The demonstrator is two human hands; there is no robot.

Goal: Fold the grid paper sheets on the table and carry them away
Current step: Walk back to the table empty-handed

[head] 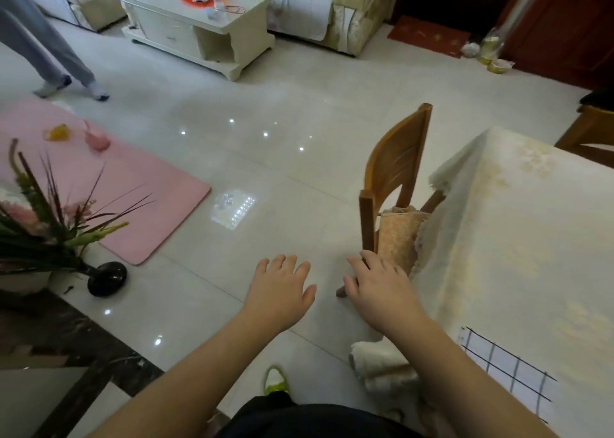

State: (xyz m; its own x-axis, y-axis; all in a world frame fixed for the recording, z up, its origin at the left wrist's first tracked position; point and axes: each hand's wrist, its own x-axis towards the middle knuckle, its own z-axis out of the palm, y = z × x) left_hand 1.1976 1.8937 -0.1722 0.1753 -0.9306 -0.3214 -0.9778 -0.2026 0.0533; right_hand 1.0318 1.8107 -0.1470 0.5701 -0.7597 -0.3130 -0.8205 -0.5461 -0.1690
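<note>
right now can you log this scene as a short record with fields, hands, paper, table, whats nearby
left hand: left hand open, fingers spread, held over the pale tiled floor, holding nothing
right hand: right hand open, in front of the wooden chair; contact cannot be told
paper: white sheet with hand-drawn black grid lines lies flat at the table's near edge, untouched
table: cream patterned tablecloth covers it
nearby: pink floor mat, black vase with plant, white coffee table

grid paper sheet (508,376) partly behind right forearm, table (531,238) cut off at right edge
</note>
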